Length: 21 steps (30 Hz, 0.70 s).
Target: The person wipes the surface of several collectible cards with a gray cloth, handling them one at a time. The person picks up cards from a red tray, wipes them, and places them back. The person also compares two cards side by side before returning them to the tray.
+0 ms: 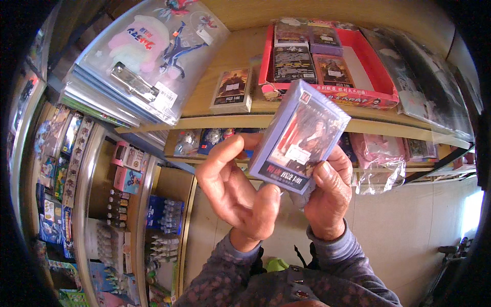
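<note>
A purple-edged card box (303,142) in clear wrap is tilted up before me, bearing a picture, printed writing and a white sticker. My right hand (330,192) grips its lower right corner, thumb on the front face and fingers behind. My left hand (239,188) is cupped at the box's left side with thumb and fingers apart. Its fingertips pass behind the left edge, so whether they touch the box is hidden. Below the box, a greyish scrap (300,200) shows between the hands, too unclear to name.
Beyond, a similar card box (232,90) lies on the wooden shelf (199,99), beside a red open carton (387,86) of several boxes. Plastic folders with a metal clip (134,82) are stacked left. A crinkled plastic bag (379,165) hangs from the lower shelf. Stocked shelving (82,172) stands left.
</note>
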Motion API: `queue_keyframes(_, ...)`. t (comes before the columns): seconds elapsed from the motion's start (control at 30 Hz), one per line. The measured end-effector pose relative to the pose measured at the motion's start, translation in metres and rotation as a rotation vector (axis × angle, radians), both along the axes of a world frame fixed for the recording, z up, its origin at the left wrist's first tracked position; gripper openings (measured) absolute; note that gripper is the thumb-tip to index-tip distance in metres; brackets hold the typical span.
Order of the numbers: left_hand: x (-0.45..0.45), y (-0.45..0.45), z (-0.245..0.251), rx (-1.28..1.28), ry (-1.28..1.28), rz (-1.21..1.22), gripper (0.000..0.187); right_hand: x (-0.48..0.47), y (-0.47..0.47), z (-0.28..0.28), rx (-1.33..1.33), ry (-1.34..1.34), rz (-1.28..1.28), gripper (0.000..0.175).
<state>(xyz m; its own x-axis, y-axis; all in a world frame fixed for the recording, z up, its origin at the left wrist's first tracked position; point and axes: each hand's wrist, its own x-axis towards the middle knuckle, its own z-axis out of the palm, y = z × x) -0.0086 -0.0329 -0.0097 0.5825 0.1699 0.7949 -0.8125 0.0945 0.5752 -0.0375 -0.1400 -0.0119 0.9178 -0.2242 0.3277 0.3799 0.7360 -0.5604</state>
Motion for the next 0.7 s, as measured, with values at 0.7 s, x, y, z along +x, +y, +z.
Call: queue_keyframes(0.7,-0.007,0.026,0.02,-0.04,0.485,-0.301,0.016,0.014,0.003,-0.01,-0.096,0.072,0.021,0.021)
